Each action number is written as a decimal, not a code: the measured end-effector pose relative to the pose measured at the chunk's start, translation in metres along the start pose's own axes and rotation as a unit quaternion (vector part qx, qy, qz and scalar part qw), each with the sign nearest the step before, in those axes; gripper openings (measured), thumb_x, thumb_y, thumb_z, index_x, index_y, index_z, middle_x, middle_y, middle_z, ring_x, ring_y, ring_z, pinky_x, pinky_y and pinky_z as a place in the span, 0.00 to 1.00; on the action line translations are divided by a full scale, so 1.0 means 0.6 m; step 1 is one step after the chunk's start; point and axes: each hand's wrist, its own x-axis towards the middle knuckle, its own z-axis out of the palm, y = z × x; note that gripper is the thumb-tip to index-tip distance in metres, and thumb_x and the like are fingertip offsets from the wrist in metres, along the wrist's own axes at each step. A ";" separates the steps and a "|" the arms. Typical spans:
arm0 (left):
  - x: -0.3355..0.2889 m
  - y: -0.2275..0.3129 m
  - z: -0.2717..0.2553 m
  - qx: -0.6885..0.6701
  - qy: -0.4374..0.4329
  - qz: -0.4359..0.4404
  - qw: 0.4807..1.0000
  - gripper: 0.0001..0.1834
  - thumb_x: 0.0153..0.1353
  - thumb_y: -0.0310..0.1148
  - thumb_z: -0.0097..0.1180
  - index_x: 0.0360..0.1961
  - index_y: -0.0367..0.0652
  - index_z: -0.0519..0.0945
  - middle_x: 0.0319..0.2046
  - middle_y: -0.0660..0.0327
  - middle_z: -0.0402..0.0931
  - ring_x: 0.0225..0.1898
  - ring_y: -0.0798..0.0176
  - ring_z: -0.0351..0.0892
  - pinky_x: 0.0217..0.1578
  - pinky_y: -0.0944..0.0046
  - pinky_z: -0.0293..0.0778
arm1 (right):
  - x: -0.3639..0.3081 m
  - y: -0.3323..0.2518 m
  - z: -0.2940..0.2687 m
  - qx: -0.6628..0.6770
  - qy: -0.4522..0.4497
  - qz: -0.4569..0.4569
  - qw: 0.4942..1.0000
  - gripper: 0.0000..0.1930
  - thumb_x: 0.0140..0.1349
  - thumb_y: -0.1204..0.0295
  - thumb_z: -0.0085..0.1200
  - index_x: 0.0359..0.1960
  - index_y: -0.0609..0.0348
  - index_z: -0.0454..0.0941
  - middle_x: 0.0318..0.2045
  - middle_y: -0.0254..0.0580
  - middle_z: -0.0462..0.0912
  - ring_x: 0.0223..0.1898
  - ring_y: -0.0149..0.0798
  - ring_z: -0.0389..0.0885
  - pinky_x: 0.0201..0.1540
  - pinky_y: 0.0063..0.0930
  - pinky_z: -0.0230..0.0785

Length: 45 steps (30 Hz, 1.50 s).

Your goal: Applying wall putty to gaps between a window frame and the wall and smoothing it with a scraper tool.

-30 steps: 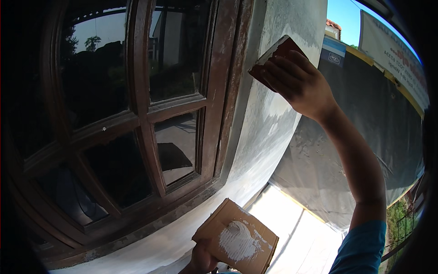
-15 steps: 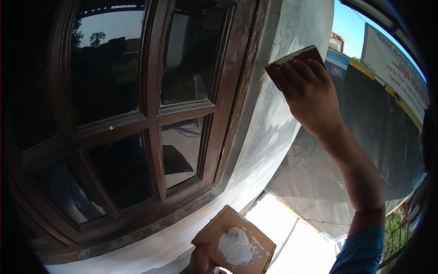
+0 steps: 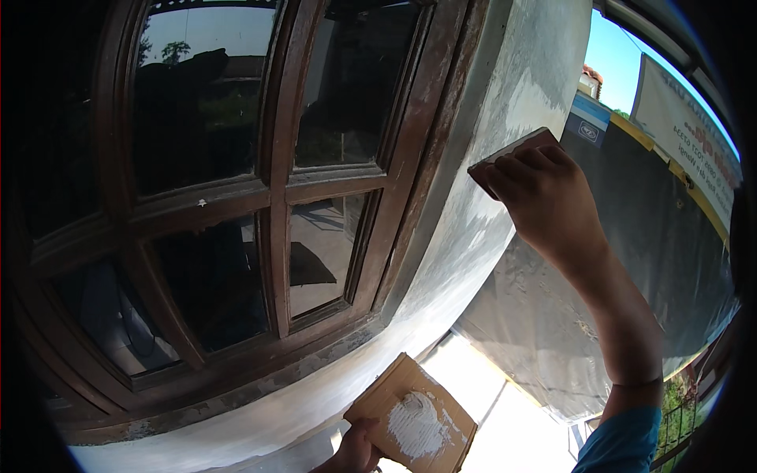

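My right hand (image 3: 552,193) is raised at the upper right, its fingers closed over a flat reddish-brown board (image 3: 542,138). The board's long pale edge lies against, or very near, the grey-white wall (image 3: 453,221); actual contact is hard to make out. Fresh white smears show on the wall just above it. Low in the picture, my left hand (image 3: 359,447) grips the left edge of a cardboard piece (image 3: 377,400). A ridged patch of white paste (image 3: 418,426) sits on that cardboard.
A brown wooden window frame (image 3: 280,177) with dark, reflecting panes fills the left side. Behind my right arm hangs a large dark sheet (image 3: 631,229), with a pale banner (image 3: 690,126) above it. Bright ground (image 3: 505,414) shows beyond the cardboard.
My right hand has moved down along the wall with the board, and a white smear shows above it. The left hand and cardboard have shifted only slightly.
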 end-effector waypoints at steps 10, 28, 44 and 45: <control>0.002 -0.017 -0.011 -0.010 0.004 -0.001 1.000 0.35 0.57 0.42 0.50 0.66 0.40 0.61 0.55 0.51 0.72 0.57 0.47 0.74 0.55 0.37 0.73 | 0.042 0.017 0.016 -0.067 0.045 -0.067 0.994 0.05 0.47 0.73 0.60 0.16 0.50 0.79 0.22 0.31 0.81 0.34 0.33 0.83 0.45 0.29 0.74; -0.041 0.016 0.075 0.032 0.054 -0.018 0.998 0.34 0.58 0.42 0.50 0.65 0.39 0.62 0.53 0.52 0.73 0.56 0.50 0.74 0.55 0.41 0.73 | 0.072 0.103 -0.051 -0.103 -0.026 -0.040 0.994 0.14 0.60 0.79 0.57 0.40 0.39 0.86 0.36 0.25 0.88 0.43 0.28 0.82 0.56 0.30 0.71; -0.037 -0.007 -0.002 0.012 0.003 0.091 0.996 0.33 0.57 0.40 0.47 0.64 0.39 0.63 0.54 0.52 0.72 0.59 0.50 0.73 0.59 0.44 0.70 | 0.029 0.046 0.013 0.068 0.182 0.148 0.970 0.20 0.58 0.77 0.50 0.49 0.37 0.85 0.41 0.24 0.87 0.43 0.34 0.81 0.48 0.31 0.68; -0.055 -0.020 -0.028 0.017 0.007 0.108 0.994 0.32 0.58 0.40 0.47 0.63 0.39 0.63 0.54 0.52 0.73 0.58 0.50 0.73 0.58 0.44 0.71 | 0.028 0.025 0.029 0.092 0.174 0.153 0.968 0.21 0.56 0.78 0.52 0.50 0.39 0.84 0.43 0.25 0.87 0.44 0.34 0.80 0.48 0.31 0.67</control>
